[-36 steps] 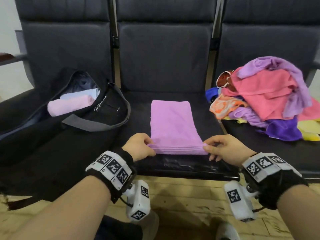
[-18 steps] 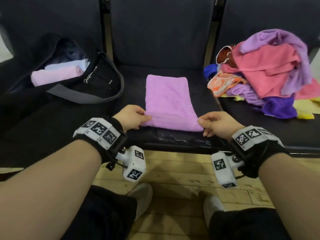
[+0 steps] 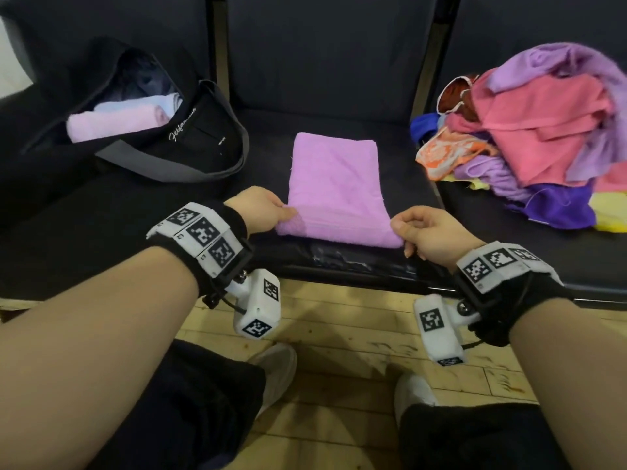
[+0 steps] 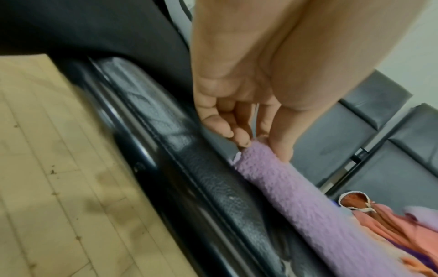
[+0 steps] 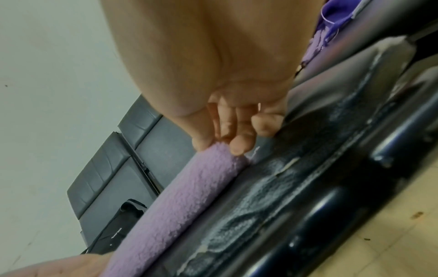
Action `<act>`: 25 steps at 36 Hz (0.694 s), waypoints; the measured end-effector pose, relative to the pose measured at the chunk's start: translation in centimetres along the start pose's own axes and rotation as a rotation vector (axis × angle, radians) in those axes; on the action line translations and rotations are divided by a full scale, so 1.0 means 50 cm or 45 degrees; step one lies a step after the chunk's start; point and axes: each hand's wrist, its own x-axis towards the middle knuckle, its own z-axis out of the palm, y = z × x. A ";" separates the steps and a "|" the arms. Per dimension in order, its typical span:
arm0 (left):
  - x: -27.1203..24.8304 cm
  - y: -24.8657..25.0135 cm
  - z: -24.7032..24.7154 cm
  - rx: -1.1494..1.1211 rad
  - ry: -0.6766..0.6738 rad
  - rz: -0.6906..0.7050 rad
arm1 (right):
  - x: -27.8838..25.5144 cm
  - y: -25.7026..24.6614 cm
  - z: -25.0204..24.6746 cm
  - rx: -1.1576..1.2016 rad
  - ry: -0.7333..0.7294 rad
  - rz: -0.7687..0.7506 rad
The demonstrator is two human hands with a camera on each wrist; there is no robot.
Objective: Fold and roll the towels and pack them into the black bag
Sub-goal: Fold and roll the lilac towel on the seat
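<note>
The left hand pinches the near left corner of the folded lilac terry towel, thumb on top and fingertips curled under the thick edge. The right hand pinches the near right corner the same way, its fingertips against the rounded fold. Both hands hold the towel's near edge slightly raised into a soft roll-like lip, while the rest of the towel lies flat on the middle black leatherette seat, close to its worn front edge.

On the left seat stands the open black fabric bag with a grey strap; inside it lie a rolled pale pink towel and, just behind and touching it, a rolled pale blue towel. On the right seat sits a loose heap of unfolded towels in pink, lilac, orange, purple and yellow. Below the seats runs a pale wooden plank floor.
</note>
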 end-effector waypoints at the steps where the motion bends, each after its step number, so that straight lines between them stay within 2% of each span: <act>1: -0.002 0.001 0.000 0.040 -0.052 -0.037 | 0.002 0.000 0.002 -0.043 0.004 0.008; 4: -0.007 0.009 0.000 0.028 -0.123 -0.124 | 0.010 -0.003 0.005 -0.105 0.049 0.063; 8: -0.005 0.016 0.008 -0.015 -0.092 -0.139 | 0.017 0.000 0.012 -0.222 0.116 0.140; 19: 0.003 0.005 0.048 0.137 0.163 0.078 | 0.017 -0.002 0.032 -0.583 0.225 0.157; 21: 0.003 -0.004 0.053 0.236 0.243 0.170 | 0.017 -0.006 0.038 -0.638 0.237 0.139; 23: -0.003 -0.004 0.052 0.379 0.312 0.372 | 0.014 -0.012 0.042 -0.742 0.225 0.082; 25: -0.010 0.000 0.053 0.496 0.295 0.582 | 0.011 -0.015 0.047 -0.834 0.235 -0.056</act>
